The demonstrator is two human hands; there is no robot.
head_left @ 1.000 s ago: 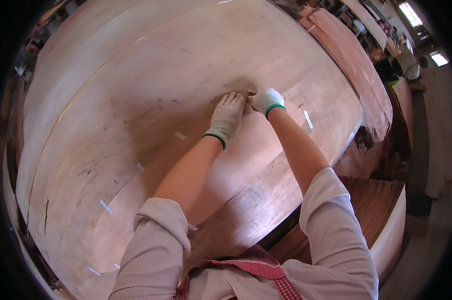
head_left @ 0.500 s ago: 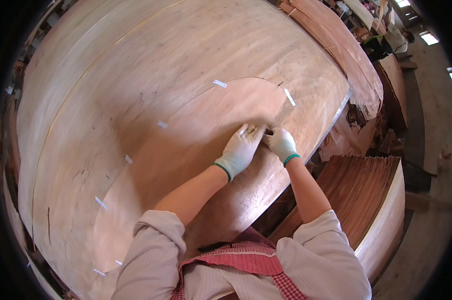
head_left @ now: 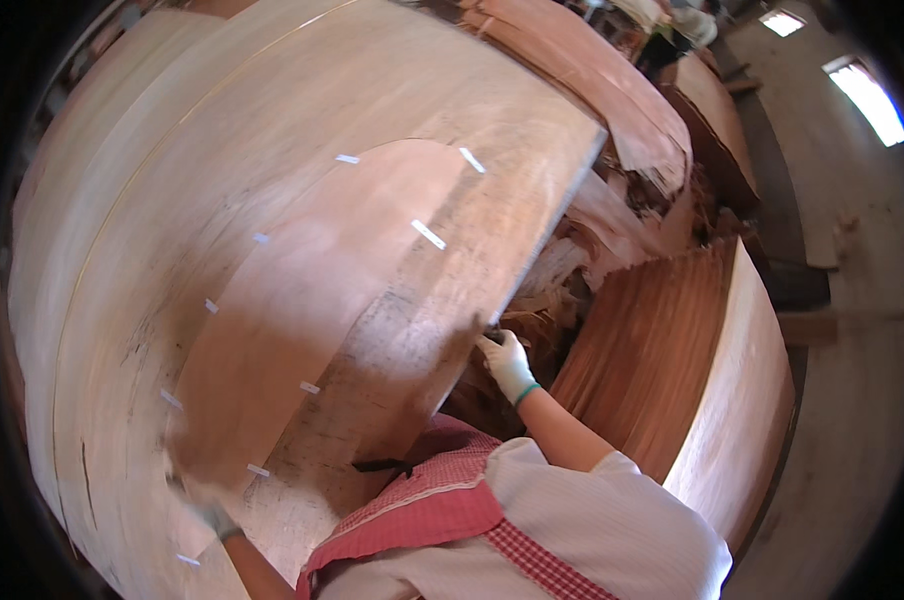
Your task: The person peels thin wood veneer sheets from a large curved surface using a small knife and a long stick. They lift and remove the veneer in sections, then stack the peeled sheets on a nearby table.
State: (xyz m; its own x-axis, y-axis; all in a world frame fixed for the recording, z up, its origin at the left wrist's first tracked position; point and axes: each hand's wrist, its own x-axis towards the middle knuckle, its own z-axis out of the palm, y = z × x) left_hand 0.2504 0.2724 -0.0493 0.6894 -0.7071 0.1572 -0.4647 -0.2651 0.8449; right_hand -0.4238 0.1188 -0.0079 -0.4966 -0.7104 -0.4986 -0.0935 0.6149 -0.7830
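A reddish oval piece of veneer (head_left: 272,290) lies in a large pale wood veneer sheet (head_left: 302,110), with several short white tape strips (head_left: 429,234) along its outline. My left hand (head_left: 210,512), gloved in white and smeared by motion, is low over the near left end of the oval piece; its fingers are unclear. My gloved right hand (head_left: 509,362) is at the sheet's right edge, fingers bent together around a small dark thing too indistinct to name.
To the right stands a thick stack of reddish veneer (head_left: 642,350). Torn veneer scraps (head_left: 572,255) lie beyond the sheet's right edge, below more loose sheets (head_left: 592,80). Far right runs a grey floor (head_left: 832,230). Another person (head_left: 692,28) is at the top right.
My hands have parted: the left swept down and left, the right moved toward the sheet's near right edge. The view has shifted. Tape strips formerly covered by my hands and arms now show.
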